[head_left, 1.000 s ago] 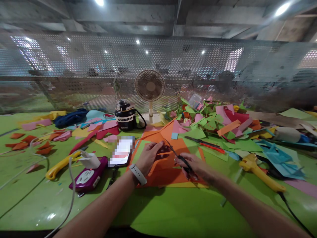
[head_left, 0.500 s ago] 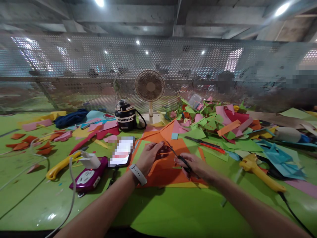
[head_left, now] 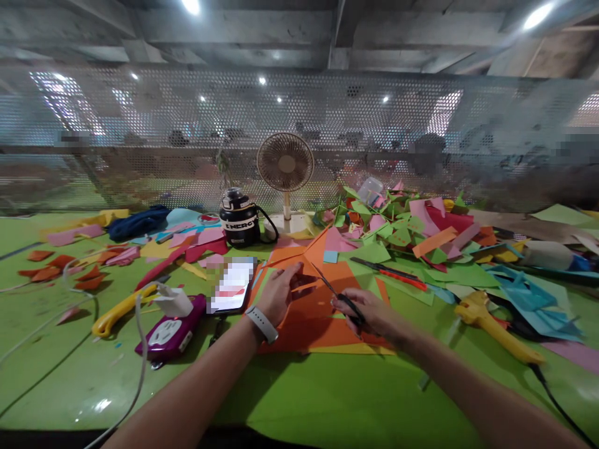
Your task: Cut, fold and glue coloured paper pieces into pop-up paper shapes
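Note:
My right hand (head_left: pixel 367 312) has its fingers through the dark handles of a pair of scissors (head_left: pixel 347 305). The blades point up and left over a stack of orange paper (head_left: pixel 322 333). To the left of the blade tips, my left hand (head_left: pixel 279 292) wears a watch with a pale strap (head_left: pixel 261 324). Its fingers are bent around what looks like a piece of orange paper, hard to tell from the orange sheets behind. A yellow edge of paper shows under the stack's front.
Left of the stack lie a phone (head_left: pixel 234 285), a purple power strip (head_left: pixel 172 330) and a yellow-handled tool (head_left: pixel 116 312). A black jug (head_left: pixel 238 218) and a fan (head_left: pixel 286 162) stand behind. Paper scraps (head_left: pixel 397 221), a red-and-black tool (head_left: pixel 393 272) and a yellow glue gun (head_left: pixel 498 327) lie right.
My left hand has drawn slightly away from the scissors' tips, and its fingers have shifted. My right hand keeps the scissors in nearly the same place. The whole view has moved slightly.

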Motion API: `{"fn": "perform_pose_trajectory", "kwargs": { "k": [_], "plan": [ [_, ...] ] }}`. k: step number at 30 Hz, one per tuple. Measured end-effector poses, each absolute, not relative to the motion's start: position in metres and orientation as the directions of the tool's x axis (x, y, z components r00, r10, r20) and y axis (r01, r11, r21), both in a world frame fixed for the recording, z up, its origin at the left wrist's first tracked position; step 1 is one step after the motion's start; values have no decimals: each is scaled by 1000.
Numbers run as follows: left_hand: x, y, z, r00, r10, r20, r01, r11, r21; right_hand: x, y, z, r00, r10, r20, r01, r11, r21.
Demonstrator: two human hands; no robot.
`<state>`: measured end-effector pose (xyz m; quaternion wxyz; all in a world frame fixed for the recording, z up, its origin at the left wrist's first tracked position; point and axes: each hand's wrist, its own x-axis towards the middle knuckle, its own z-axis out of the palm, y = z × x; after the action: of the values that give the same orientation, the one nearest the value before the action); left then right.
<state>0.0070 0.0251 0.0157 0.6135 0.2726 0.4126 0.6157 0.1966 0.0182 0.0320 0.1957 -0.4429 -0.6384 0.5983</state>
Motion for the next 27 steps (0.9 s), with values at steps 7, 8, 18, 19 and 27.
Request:
{"fn": "perform_pose_trajectory", "kwargs": {
  "k": [7,8,18,19,27],
  "plan": [
    [9,27,15,-208,969,-132,-559,-7,829,196,19,30,-516,811,-276,317,-118,-941],
    [9,27,14,-211,970,-123,-561,-17,828,196,20,29,-514,812,-276,326,-113,-939],
    [5,29,8,-173,982,-73,-548,-35,836,197,22,23,-535,812,-233,324,-58,-944],
    [5,29,8,-174,982,-73,-542,-33,839,197,21,24,-533,813,-233,334,-51,-941],
    [6,28,11,-160,984,-72,-536,-25,844,195,18,27,-523,816,-246,323,-78,-943]
  ]
}}
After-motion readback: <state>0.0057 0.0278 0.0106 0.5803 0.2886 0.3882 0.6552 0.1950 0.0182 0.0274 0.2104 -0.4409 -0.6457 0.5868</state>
